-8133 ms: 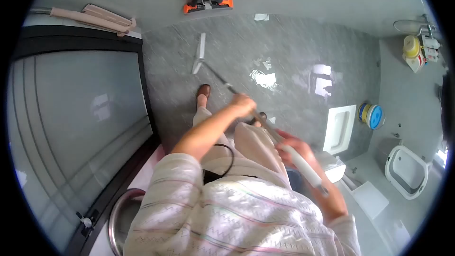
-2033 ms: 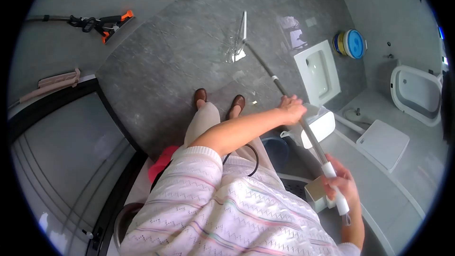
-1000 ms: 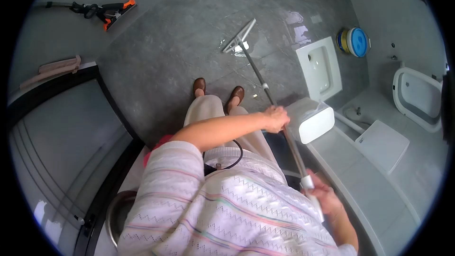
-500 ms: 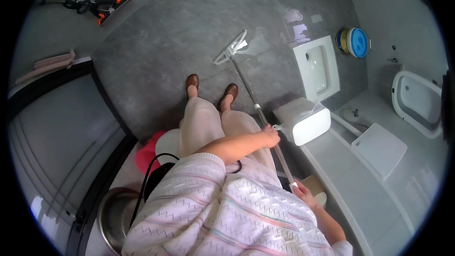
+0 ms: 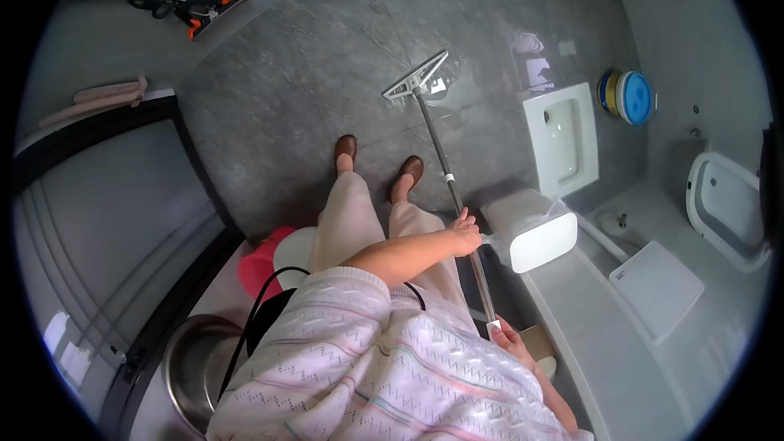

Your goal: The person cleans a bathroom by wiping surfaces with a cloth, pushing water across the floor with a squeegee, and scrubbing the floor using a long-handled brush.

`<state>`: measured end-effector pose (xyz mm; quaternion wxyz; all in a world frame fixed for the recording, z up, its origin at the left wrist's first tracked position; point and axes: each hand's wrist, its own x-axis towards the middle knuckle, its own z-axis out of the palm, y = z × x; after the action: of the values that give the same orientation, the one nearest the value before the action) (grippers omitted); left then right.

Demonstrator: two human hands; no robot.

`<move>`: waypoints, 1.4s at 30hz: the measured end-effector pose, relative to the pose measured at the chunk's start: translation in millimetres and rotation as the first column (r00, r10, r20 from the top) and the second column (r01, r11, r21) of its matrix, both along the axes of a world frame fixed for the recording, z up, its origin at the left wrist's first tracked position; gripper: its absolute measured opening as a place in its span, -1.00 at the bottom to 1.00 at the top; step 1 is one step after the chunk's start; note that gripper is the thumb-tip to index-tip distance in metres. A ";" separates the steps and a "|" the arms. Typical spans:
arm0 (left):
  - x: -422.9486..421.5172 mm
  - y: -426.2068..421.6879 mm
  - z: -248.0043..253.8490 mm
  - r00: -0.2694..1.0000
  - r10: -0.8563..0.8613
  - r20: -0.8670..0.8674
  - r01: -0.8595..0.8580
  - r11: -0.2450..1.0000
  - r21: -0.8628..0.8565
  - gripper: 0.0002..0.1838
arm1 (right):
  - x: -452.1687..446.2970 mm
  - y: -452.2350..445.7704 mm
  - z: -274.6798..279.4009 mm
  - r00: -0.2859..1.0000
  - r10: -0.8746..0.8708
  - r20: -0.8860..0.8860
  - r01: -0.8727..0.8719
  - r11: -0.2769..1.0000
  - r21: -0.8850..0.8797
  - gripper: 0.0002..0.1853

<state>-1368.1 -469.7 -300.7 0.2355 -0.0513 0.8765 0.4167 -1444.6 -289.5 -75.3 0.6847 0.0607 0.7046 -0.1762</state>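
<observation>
A floor squeegee with a triangular grey head [image 5: 416,77] and a long metal pole [image 5: 434,137] reaches forward from my body. Its head rests on the wet-looking grey floor, beyond my brown shoes. My left hand [image 5: 466,233] is closed around the middle of the pole, below the white collar. Nearer my body, my right hand [image 5: 510,341] grips the white top end of the same pole; some of its fingers are hidden. Just right of my left hand stands a white bin [image 5: 542,242] with a clear plastic liner.
A squat toilet [image 5: 563,139] is set in the floor at right, with a blue-lidded bucket [image 5: 634,98] behind it. A raised ledge [image 5: 572,310] runs along the right. At left are a dark-framed door [image 5: 196,163], a pink basin [image 5: 260,265] and a metal bowl [image 5: 184,367].
The squeegee head has slid a little farther away from me across the floor. Both hands keep their hold on the pole. The whole view has shifted slightly.
</observation>
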 end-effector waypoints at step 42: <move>28.4 -332.6 45.8 0.874 0.464 0.147 -0.378 0.838 -0.394 -0.63 | -72.5 -84.2 102.4 0.798 -0.599 -0.060 0.585 0.796 -0.157 -0.30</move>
<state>-1339.7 -802.3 -254.9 0.2268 -0.3347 0.8691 0.2850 -1517.1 -373.7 27.0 0.5588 0.2237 0.6727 -0.4302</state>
